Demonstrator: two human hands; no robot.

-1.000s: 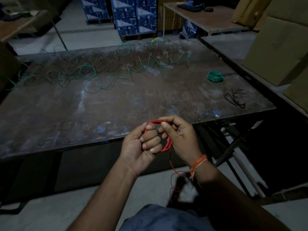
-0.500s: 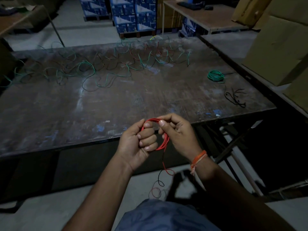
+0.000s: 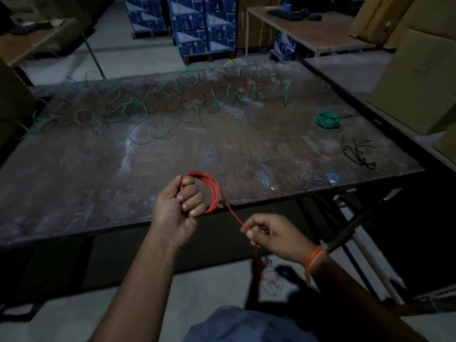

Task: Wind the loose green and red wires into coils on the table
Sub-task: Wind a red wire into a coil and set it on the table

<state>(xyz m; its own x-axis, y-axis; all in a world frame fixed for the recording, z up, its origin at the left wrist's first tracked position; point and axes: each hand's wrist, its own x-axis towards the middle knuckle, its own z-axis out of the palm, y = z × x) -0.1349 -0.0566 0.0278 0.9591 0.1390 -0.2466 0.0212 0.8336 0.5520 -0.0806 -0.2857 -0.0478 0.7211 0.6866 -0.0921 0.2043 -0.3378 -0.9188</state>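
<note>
Winding in progress, judged well short of done. One finished green coil (image 3: 328,120) lies on the bench (image 3: 74,174) near its right edge; a tangle of loose green and red wires (image 3: 138,114) sprawls across the far side, unwound. The left hand (image 3: 178,210) grips a partly wound red coil (image 3: 209,191) of thin, glossy, springy loops over the near bench edge. The right hand (image 3: 274,236) pinches the red wire's free run (image 3: 234,215), drawn taut from the coil, its slack curling on the floor. Bench top: dark, scuffed, paint-flecked.
</note>
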